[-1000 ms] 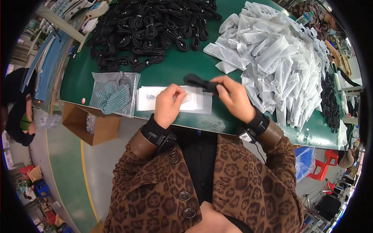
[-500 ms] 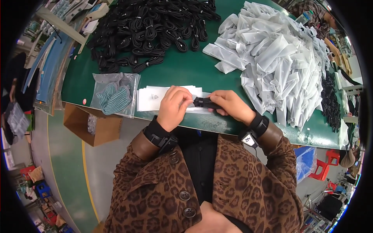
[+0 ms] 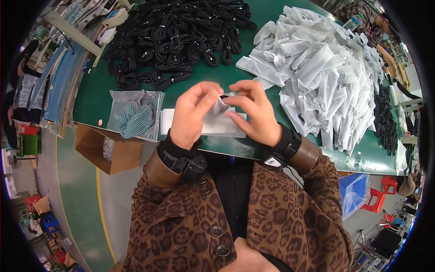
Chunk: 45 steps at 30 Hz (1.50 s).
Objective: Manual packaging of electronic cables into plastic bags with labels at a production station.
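My left hand (image 3: 192, 113) is closed on the upper edge of a small white translucent bag (image 3: 220, 108), held above the table edge. A dark bit of a black cable (image 3: 224, 96) shows at the bag's mouth; the rest of it is hidden. Close by on the right, my right hand (image 3: 256, 113) has its fingers apart, with one fingertip at the bag's mouth and the thumb below it. Beneath both hands lies a stack of flat white bags (image 3: 167, 123) on the green table (image 3: 93, 97).
A heap of coiled black cables (image 3: 176, 36) covers the back left; a large pile of filled white bags (image 3: 321, 77) covers the right. Left of the stack is a clear bag with striped teal fabric (image 3: 133, 120). An open cardboard box (image 3: 122, 154) stands below the table edge.
The cable that my right hand held beside the bag has gone mostly into it. My left hand has lifted the bag off the stack, and my right fingers have spread at its mouth.
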Tool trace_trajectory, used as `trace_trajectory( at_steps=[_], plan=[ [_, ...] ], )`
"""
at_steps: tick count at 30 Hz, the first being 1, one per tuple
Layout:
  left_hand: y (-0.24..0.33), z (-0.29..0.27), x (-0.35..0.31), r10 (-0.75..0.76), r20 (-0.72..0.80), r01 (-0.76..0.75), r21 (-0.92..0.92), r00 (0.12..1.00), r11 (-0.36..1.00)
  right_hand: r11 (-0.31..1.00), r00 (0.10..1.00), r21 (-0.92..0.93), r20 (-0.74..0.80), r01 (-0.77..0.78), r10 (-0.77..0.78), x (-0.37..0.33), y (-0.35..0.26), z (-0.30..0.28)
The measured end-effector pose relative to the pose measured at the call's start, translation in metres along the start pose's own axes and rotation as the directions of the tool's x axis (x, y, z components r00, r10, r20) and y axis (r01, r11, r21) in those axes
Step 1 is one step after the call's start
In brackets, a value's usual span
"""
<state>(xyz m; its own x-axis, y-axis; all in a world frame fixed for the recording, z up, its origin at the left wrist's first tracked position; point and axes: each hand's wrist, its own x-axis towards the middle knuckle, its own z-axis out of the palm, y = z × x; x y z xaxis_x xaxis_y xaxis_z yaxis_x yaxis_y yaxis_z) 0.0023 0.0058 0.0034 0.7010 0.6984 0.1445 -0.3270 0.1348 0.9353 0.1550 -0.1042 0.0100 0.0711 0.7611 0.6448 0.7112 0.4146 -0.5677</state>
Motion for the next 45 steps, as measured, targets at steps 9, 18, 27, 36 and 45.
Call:
trace_trajectory(
  at_steps=[9, 18, 27, 36, 45],
  plan=[
    [-0.034, -0.029, -0.017, 0.259, 0.129, -0.274, 0.694, 0.957, 0.666, 0.681, 0.853, -0.702, -0.472, -0.209, -0.225, 0.033, 0.049, -0.132],
    [-0.066, -0.020, -0.051, 0.064, 0.320, -0.323, 0.890, 0.945, 0.323, 0.937, 0.986, -0.321, 0.053, -0.136, 0.161, 0.044, 0.099, 0.035],
    [-0.069, 0.000, -0.060, 0.116, 0.276, -0.299, 0.901, 0.954, 0.314, 0.793, 0.909, -0.490, 0.002, -0.363, 0.417, 0.027, 0.129, 0.071],
    [-0.055, -0.022, -0.012, 0.290, 0.277, -0.370, 0.863, 0.916, 0.345, 0.769, 0.782, 0.159, 0.221, -0.619, 0.583, 0.002, 0.041, -0.029],
    [-0.044, -0.020, -0.014, 0.152, 0.046, -0.134, 0.753, 0.987, 0.644, 0.928, 0.909, -0.016, 0.195, -0.373, 0.369, -0.040, 0.028, -0.037]
  ],
)
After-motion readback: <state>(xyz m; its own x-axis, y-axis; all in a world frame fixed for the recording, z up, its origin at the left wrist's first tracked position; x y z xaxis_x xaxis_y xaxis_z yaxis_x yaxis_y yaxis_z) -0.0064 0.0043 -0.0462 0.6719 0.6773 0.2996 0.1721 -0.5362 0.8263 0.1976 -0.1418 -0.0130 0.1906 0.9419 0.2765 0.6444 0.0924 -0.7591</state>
